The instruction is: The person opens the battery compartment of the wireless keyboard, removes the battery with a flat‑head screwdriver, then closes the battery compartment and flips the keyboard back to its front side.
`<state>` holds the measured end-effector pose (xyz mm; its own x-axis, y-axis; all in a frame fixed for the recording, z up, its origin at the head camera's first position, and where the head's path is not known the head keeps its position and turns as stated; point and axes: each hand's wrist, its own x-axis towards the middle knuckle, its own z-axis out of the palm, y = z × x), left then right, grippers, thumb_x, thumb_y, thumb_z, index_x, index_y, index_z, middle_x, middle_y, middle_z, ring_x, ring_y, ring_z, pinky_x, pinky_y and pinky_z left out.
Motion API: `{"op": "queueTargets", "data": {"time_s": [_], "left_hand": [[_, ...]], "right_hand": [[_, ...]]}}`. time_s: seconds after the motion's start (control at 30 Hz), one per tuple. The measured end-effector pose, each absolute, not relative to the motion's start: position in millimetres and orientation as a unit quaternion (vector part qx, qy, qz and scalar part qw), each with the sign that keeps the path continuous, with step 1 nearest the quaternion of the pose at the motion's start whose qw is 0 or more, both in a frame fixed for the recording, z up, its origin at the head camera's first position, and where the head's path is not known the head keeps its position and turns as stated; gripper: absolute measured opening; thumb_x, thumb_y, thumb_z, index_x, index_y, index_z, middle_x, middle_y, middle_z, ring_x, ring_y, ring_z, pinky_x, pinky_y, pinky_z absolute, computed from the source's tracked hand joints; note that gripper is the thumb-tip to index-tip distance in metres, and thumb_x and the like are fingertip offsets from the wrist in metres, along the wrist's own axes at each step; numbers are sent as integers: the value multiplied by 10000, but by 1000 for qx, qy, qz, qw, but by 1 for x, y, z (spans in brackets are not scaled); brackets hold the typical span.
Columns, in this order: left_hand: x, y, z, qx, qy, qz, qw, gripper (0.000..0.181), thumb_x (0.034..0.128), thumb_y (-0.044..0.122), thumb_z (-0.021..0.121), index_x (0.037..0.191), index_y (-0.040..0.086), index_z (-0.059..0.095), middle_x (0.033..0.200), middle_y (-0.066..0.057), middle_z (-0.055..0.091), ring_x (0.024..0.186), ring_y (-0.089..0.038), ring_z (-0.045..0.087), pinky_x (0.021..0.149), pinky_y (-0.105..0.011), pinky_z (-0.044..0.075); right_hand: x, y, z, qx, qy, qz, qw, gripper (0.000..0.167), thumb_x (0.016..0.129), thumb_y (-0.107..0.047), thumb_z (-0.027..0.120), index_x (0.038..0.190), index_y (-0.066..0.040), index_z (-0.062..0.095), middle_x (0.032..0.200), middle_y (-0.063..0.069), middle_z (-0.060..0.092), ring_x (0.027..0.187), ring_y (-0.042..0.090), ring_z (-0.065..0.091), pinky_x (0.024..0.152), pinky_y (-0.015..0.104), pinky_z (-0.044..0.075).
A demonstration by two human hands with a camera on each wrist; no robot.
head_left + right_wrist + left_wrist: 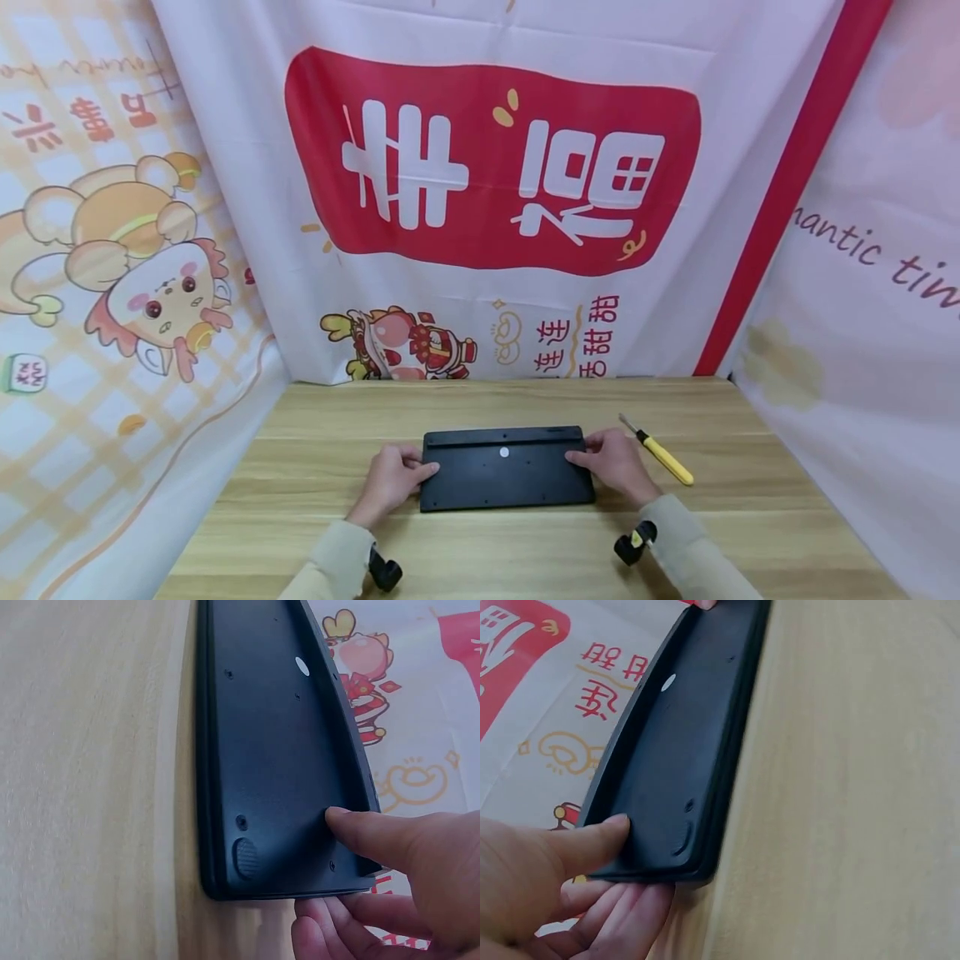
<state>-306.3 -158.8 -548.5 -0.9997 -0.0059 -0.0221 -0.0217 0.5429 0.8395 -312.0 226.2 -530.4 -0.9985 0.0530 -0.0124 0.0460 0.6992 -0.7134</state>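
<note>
A black keyboard faces underside up, showing small screw holes, a raised bar along the far edge and a round white sticker. My left hand grips its left end, thumb on the underside and fingers beneath. At the opposite end my right hand holds it the same way. Both wrist views show the keyboard with its end gripped between thumb and fingers; a ribbed rubber foot sits at the corner. The keys are hidden below.
A screwdriver with a yellow handle lies on the wooden table, just right of my right hand. Printed cloth hangs behind the table's far edge, and more patterned cloth stands at both sides.
</note>
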Motion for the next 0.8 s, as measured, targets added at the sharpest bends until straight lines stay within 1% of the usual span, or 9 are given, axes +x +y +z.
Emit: {"op": "queueTargets", "data": {"time_s": [0.1,0.17,0.23,0.3,0.37,0.47,0.6,0.73,0.8], "left_hand": [[-309,-157,-552,-3,897,442,-15,144,913,206,845,896,83,772,760,-8,729,628,-122,633,558,-251,509],[-309,-157,-554,6,906,421,-30,147,912,209,845,864,88,776,714,14,706,600,-109,595,545,-243,472],[-310,-156,-555,20,915,400,-49,187,914,211,841,785,103,758,641,48,648,555,-94,540,519,-233,428],[-310,-157,-555,34,921,382,-65,291,917,211,837,678,116,698,557,79,548,501,-82,457,493,-223,358],[-309,-157,-556,48,926,366,-78,374,919,207,833,608,127,641,501,102,459,467,-74,393,486,-221,310],[-309,-157,-557,61,931,349,-89,492,915,197,837,537,152,526,474,122,337,456,-69,327,500,-222,263],[-310,-156,-556,69,938,325,-100,558,908,199,846,513,174,453,478,123,267,469,-82,304,530,-233,257],[-311,-154,-555,66,940,320,-95,509,906,204,850,533,145,509,483,112,299,477,-87,326,533,-240,280],[-312,-155,-554,64,938,329,-85,445,908,203,849,570,117,573,492,100,376,480,-81,366,529,-241,309]], "right_hand": [[-315,224,-534,-35,-919,392,-10,213,886,-275,870,984,-89,837,797,-12,708,747,161,566,597,258,447],[-317,223,-536,-37,-919,393,-16,190,887,-272,868,840,-98,808,689,-33,625,672,150,517,555,249,391],[-319,222,-539,-34,-919,392,-17,318,893,-267,861,671,-109,697,594,-47,498,587,138,436,517,248,322],[-321,220,-540,-31,-921,388,-16,474,897,-272,855,569,-140,540,543,-54,372,524,123,349,496,247,260],[-321,218,-541,-26,-924,380,-15,577,904,-274,847,539,-157,415,528,-57,293,492,116,286,487,249,224],[-322,215,-542,-24,-929,369,-13,614,904,-277,846,517,-168,383,517,-68,269,480,104,265,483,242,214],[-321,214,-541,-13,-937,349,0,631,897,-275,853,505,-174,369,499,-80,251,462,98,254,484,237,209],[-321,214,-540,1,-945,328,9,627,896,-271,853,507,-174,371,491,-83,248,449,96,256,488,235,208],[-322,216,-539,1,-947,322,0,572,899,-267,851,528,-150,431,503,-71,291,458,99,293,490,239,232]]}}
